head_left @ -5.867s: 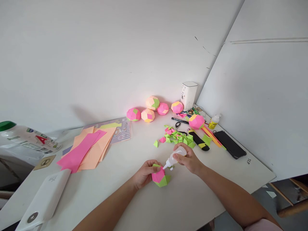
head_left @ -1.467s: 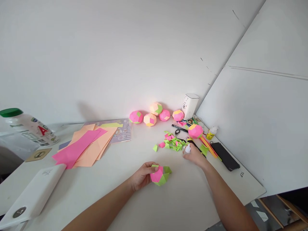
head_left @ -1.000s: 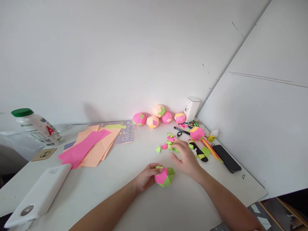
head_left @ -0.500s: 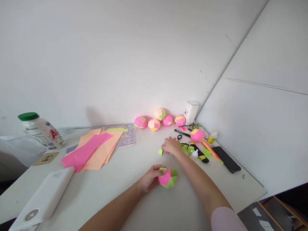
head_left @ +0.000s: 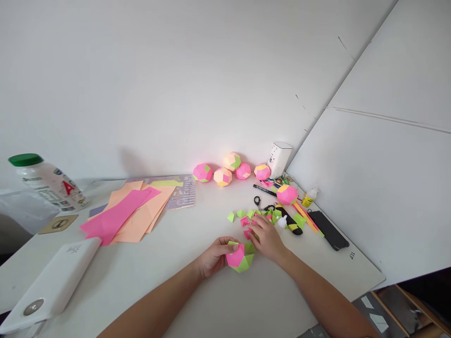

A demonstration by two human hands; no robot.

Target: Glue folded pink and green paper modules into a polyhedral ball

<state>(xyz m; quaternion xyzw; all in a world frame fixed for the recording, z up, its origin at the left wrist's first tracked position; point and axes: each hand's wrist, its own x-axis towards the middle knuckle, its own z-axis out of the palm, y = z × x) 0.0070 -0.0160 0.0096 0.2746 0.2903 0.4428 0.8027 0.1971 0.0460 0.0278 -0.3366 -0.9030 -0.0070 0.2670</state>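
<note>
In my left hand (head_left: pixel 215 257) is a partly built paper ball (head_left: pixel 235 257) with pink and green faces, pinched between thumb and fingers. Its upper right side is open and hollow. My right hand (head_left: pixel 268 238) is just right of the ball, with a small pink folded paper piece (head_left: pixel 247 234) at its thumb and fingertips. Beyond that hand lie several small folded paper pieces, among them a green one (head_left: pixel 230 217) and a pink one (head_left: pixel 244 220); the hand partly hides them.
Finished paper balls (head_left: pixel 222 177) stand along the wall. To the right are small scissors (head_left: pixel 257 203), a cutter (head_left: pixel 291 222), a white glue bottle (head_left: pixel 282 221), a yellow-labelled bottle (head_left: pixel 309 198) and a phone (head_left: pixel 327 230). Paper sheets (head_left: pixel 123 216), a power bank (head_left: pixel 52 281) and a drink bottle (head_left: pixel 52 183) are leftward.
My right hand has come back from the pile toward the ball, with a pink piece at its fingertips. The left hand still holds the ball. The view has shifted slightly.
</note>
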